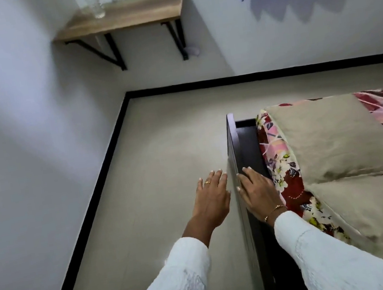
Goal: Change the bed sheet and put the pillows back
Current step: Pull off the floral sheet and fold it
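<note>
Both pillows (340, 139) are lying right of the right hand (258, 192), nearer it than the left hand (213, 199); both grips are hovering spread, holding nothing

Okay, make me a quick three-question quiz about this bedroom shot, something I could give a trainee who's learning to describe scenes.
1. True or false: two beige pillows lie on the floral bed sheet.
2. Multiple choice: what stands on the wooden wall shelf? A) a lamp B) a clear bottle C) a stack of books
3. Fill in: the right hand rests with straight fingers on the dark ____, while the left hand is held open above the floor.

Key: 1 true; 2 B; 3 headboard. Neither hand has a grip on anything.
</note>
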The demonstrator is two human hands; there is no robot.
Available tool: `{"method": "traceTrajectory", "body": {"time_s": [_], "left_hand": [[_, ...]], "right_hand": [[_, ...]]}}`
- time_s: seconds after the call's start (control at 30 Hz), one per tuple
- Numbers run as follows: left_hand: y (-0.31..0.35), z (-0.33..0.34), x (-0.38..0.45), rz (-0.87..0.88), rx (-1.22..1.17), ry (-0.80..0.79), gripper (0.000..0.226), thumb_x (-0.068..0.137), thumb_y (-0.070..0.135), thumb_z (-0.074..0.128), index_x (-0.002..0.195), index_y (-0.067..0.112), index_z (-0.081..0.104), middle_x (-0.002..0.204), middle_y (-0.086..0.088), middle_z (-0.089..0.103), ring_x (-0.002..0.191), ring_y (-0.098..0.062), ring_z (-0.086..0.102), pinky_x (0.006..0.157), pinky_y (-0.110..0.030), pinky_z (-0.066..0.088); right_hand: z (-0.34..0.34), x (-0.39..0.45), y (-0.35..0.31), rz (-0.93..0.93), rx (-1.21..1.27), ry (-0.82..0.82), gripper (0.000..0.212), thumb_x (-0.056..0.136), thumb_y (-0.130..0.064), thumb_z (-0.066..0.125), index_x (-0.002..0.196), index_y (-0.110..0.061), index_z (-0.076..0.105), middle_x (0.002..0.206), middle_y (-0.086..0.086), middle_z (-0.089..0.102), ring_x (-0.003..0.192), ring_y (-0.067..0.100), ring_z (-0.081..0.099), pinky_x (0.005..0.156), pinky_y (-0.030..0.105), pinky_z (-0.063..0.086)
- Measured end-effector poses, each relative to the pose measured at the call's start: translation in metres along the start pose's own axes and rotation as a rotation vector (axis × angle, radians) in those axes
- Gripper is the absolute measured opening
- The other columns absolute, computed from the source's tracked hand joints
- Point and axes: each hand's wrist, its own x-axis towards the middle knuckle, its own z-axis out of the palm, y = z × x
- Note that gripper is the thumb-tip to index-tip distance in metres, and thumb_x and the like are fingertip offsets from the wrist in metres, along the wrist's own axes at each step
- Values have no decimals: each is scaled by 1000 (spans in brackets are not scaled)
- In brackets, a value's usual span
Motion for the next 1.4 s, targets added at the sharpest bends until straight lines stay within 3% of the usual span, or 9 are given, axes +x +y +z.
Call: {"method": "traceTrajectory", "body": {"time_s": [0.17,0.53,0.73,0.87,0.97,1.1,1.23,1.27,1.4], "left_hand": [[-42,-21,53,189,-33,-14,51,102,28,28,149,14,14,157,-4,11,145,-21,7,116,-42,6],[-69,-34,183,418,-60,-40,53,100,29,31,149,16,16,157,-2,14,145,-21,8,117,-40,8],[-52,-28,295,496,-75,-96,52,100,25,33,149,16,16,157,-2,12,145,-22,5,118,-42,6],[-33,-20,378,448,-126,-147,53,99,24,34,149,17,17,157,-2,13,145,-22,6,118,-42,8],[-22,-7,435,427,-158,-200,52,98,23,35,148,17,21,156,-1,16,145,-22,9,117,-41,10],[-15,19,491,383,-247,-255,50,98,21,37,146,14,27,154,-5,24,143,-23,18,117,-38,16],[-10,62,548,355,-293,-328,48,99,20,36,146,14,27,154,-4,25,142,-20,20,115,-27,12],[-8,75,562,349,-304,-355,49,99,20,37,146,14,26,154,-4,25,142,-20,19,115,-26,12],[-5,121,607,341,-356,-414,49,98,20,40,145,13,29,152,-3,30,141,-22,23,114,-29,20]], "right_hand": [[9,45,-12,167,-99,12,46,86,-30,35,103,-4,69,107,19,67,98,33,66,71,44,56],[19,132,8,375,-182,38,46,86,-32,36,108,-6,67,111,16,65,101,31,65,76,43,55],[47,215,77,420,-214,-30,43,83,-31,40,106,-9,69,111,13,66,101,28,65,77,39,55],[72,271,131,459,-179,-38,31,74,-22,66,103,-10,69,109,12,67,99,27,66,77,40,55],[95,305,173,485,-184,-64,29,80,-24,52,99,-13,71,106,10,68,96,24,67,76,35,55],[132,323,228,533,-144,-151,37,66,-16,79,101,-12,70,110,12,66,97,27,66,77,38,55],[168,342,286,471,-230,-236,27,71,-19,59,93,-11,73,100,14,69,86,28,69,67,33,56],[177,347,302,473,-240,-269,27,68,-19,63,91,-12,73,99,14,69,86,29,69,67,32,56],[218,361,359,467,-299,-476,59,38,-25,88,94,-16,72,107,13,68,97,29,67,71,38,55]]}}
